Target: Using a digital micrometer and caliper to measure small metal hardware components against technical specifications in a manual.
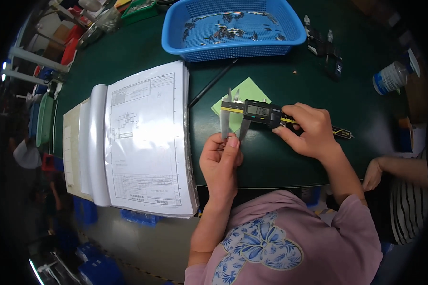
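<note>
My right hand (309, 130) is closed round the body of a digital caliper (259, 111), its thumb and forefinger near the slider. The caliper lies across in front of me, its long jaws pointing toward me and spread a little apart. My left hand (222, 161) pinches a small part (231, 136) between thumb and fingertips at the tips of those jaws. The fingers mostly hide the part, so its kind is unclear. Behind the caliper, green paper notes (248, 89) rest on the dark green table (271, 166).
To the left lies an open binder of drawings (145, 142) in plastic sleeves. A blue basket (233, 52) with many small metal pieces stands at the back. A dark pen (213, 83), black tools (325, 50) and a white-and-blue bottle (390, 78) are around. Another person's hand (373, 175) shows at right.
</note>
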A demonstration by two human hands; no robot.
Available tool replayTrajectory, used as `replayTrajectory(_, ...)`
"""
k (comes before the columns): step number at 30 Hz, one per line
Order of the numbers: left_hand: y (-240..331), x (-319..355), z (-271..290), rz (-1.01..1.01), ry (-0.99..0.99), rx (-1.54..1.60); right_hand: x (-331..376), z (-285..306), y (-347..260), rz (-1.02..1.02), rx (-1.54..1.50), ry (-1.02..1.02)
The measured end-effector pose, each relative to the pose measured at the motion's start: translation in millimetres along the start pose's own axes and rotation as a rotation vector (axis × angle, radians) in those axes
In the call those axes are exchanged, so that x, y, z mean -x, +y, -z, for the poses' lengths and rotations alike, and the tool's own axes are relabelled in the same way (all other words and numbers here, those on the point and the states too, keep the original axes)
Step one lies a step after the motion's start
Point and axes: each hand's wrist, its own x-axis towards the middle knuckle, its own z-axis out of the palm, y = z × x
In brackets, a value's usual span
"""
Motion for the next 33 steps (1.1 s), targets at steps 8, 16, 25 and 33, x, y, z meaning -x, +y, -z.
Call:
replayTrajectory(8,-5.9,-0.1,-2.4,0.033,0.024,0.004,1.2,2.0,-2.0,0.027,-0.023,-0.011)
replayTrajectory(16,-8.6,0.7,-0.7,0.016,0.010,0.006,-1.0,0.3,-3.5,0.039,-0.020,-0.047)
replayTrajectory(25,-4.5,1.2,-2.5,0.051,0.020,-0.009,-0.9,0.4,-3.9,0.008,-0.056,-0.055)
replayTrajectory(33,-4.9,-0.5,-5.1,-0.090,0.060,-0.043,-2.7,6.9,1.8,0.051,-0.014,0.030)
